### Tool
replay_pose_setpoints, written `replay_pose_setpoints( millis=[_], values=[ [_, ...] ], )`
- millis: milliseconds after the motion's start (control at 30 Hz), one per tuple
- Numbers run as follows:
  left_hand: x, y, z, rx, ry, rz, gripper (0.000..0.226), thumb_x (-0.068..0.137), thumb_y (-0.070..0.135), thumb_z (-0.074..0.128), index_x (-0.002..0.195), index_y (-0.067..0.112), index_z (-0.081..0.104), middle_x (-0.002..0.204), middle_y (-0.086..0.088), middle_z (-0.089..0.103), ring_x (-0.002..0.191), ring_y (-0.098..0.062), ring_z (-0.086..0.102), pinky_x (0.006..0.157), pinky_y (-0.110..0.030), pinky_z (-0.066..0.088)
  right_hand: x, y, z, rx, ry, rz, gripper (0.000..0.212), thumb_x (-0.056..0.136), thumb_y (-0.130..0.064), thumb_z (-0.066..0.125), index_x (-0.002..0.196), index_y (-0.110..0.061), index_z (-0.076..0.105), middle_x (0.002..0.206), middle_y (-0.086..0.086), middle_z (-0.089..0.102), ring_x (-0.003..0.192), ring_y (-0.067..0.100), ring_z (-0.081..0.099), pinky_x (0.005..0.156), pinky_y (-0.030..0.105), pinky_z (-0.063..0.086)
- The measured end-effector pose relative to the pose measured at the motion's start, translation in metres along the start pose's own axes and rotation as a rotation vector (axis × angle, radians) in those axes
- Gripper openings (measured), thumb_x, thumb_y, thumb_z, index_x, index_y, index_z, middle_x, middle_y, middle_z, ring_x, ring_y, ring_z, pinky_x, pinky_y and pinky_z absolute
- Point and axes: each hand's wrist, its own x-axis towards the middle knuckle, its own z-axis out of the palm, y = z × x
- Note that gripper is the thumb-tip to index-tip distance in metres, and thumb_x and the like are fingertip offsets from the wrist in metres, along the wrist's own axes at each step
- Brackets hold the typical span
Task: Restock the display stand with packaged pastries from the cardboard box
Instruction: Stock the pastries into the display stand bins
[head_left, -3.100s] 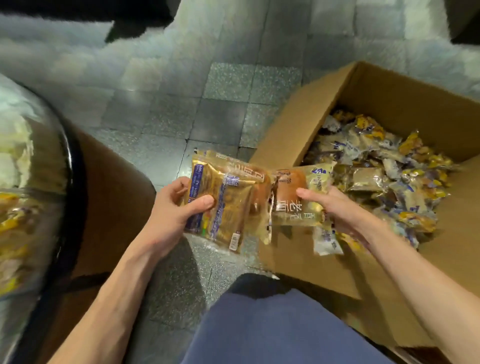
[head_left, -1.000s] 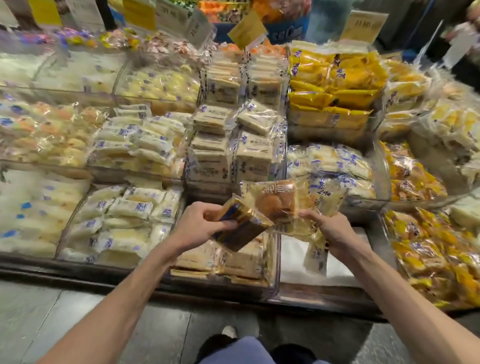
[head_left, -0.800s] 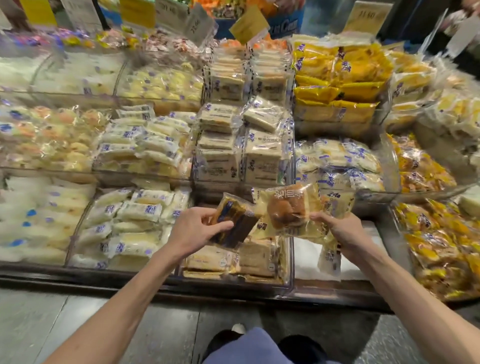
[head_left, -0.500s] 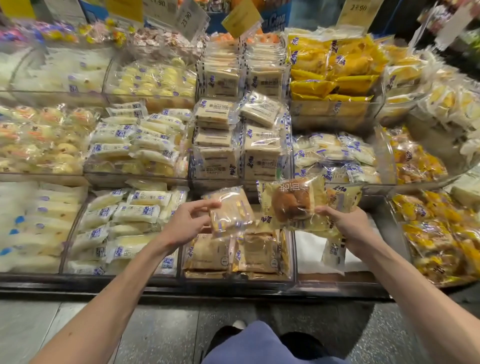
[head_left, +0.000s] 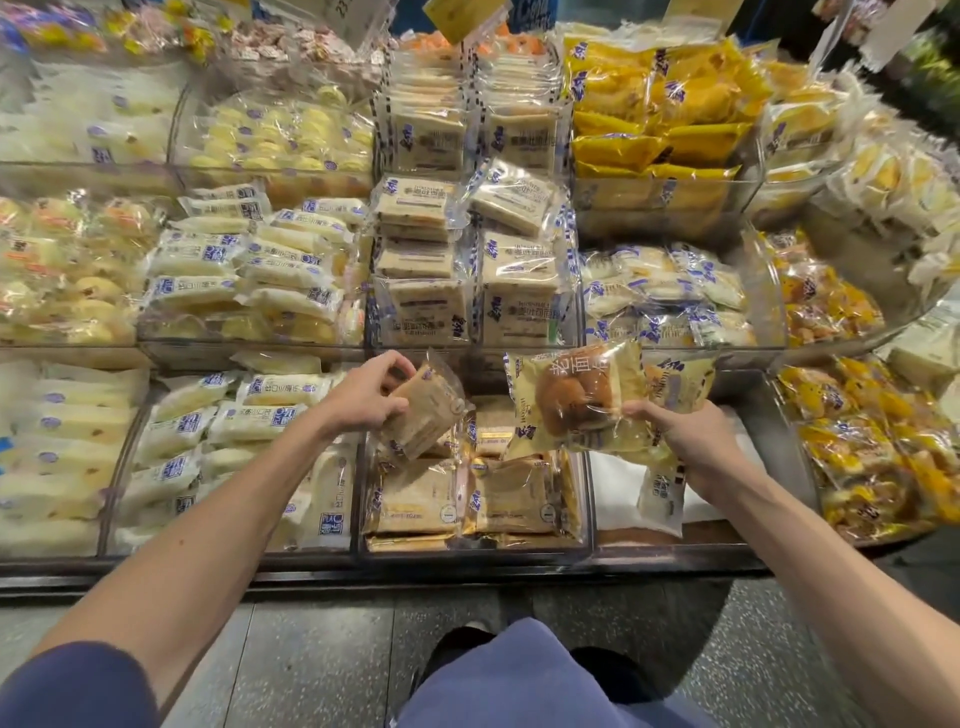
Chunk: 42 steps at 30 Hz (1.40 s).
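I stand at the display stand (head_left: 467, 564), its clear bins full of wrapped pastries. My left hand (head_left: 363, 397) grips a tan sliced-cake packet (head_left: 426, 415), tilted over the front middle bin (head_left: 589, 499) that holds similar gold-trimmed packets. My right hand (head_left: 685, 436) holds several packets at once: a round brown bun packet (head_left: 571, 395) on top and pale packets (head_left: 662, 493) hanging under it, above a nearly bare bin with white lining (head_left: 618, 483). The cardboard box is out of view.
Bins of pale cream rolls (head_left: 218, 431) lie to the left, stacked sandwich cakes (head_left: 467, 260) in the middle, yellow packets (head_left: 665, 104) at the upper right, orange-yellow packets (head_left: 872, 441) at the right. Price cards hang above. Grey tiled floor (head_left: 311, 665) lies under my feet.
I turned from the cardboard box on the floor to the stand. My left hand has turned its packet flat side up and lowered it toward the front middle bin. The right hand stays nearly still.
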Motion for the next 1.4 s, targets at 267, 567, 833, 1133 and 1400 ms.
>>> replay_pose_setpoints(
  millis=[267, 567, 833, 1133, 1400],
  values=[
    [0.039, -0.014, 0.03, 0.483, 0.015, 0.176, 0.042, 0.089, -0.005, 0.059, 0.122, 0.02, 0.063, 0.123, -0.004, 0.06, 0.106, -0.02, 0.055, 0.086, -0.033, 0.048, 0.002, 0.008, -0.002, -0.016, 0.015, 0.039, 0.026, 0.075, -0.016, 0.084, 0.097, -0.016, 0.07, 0.096, 0.004, 0.075, 0.092, 0.023, 0.07, 0.084, 0.043, 0.057],
    [0.038, -0.052, 0.071, 0.991, 0.436, 0.506, 0.027, 0.085, 0.018, 0.068, 0.111, 0.009, 0.067, 0.106, -0.019, 0.064, 0.092, -0.033, 0.06, 0.076, -0.044, 0.049, 0.008, 0.017, -0.007, -0.027, 0.007, 0.067, 0.039, 0.073, -0.018, 0.085, 0.109, -0.012, 0.069, 0.098, 0.004, 0.075, 0.086, 0.017, 0.069, 0.068, 0.033, 0.052],
    [0.041, -0.042, 0.08, 0.984, 0.144, 0.271, 0.046, 0.102, 0.039, 0.044, 0.144, 0.019, 0.043, 0.134, -0.007, 0.053, 0.12, -0.022, 0.052, 0.098, -0.036, 0.043, 0.009, 0.022, -0.023, -0.017, -0.031, 0.063, 0.042, 0.072, -0.018, 0.086, 0.11, -0.014, 0.069, 0.101, 0.005, 0.076, 0.091, 0.019, 0.071, 0.072, 0.034, 0.055],
    [0.0, 0.086, 0.124, -0.33, -0.029, -0.087, 0.054, 0.099, 0.057, 0.036, 0.107, 0.013, 0.066, 0.104, -0.007, 0.068, 0.085, -0.019, 0.066, 0.083, -0.04, 0.054, 0.007, 0.027, -0.066, 0.094, 0.024, 0.163, 0.048, 0.073, -0.021, 0.085, 0.115, -0.007, 0.067, 0.1, 0.006, 0.075, 0.083, 0.016, 0.071, 0.066, 0.032, 0.057],
    [-0.006, 0.172, 0.209, -0.871, -0.161, -0.27, 0.109, 0.051, 0.07, 0.083, 0.14, 0.02, 0.044, 0.135, -0.001, 0.056, 0.123, -0.022, 0.054, 0.097, -0.052, 0.053, 0.022, 0.036, -0.118, 0.141, -0.056, 0.135, 0.044, 0.074, -0.017, 0.083, 0.114, -0.007, 0.069, 0.102, 0.007, 0.077, 0.088, 0.017, 0.074, 0.081, 0.038, 0.06]
  ],
)
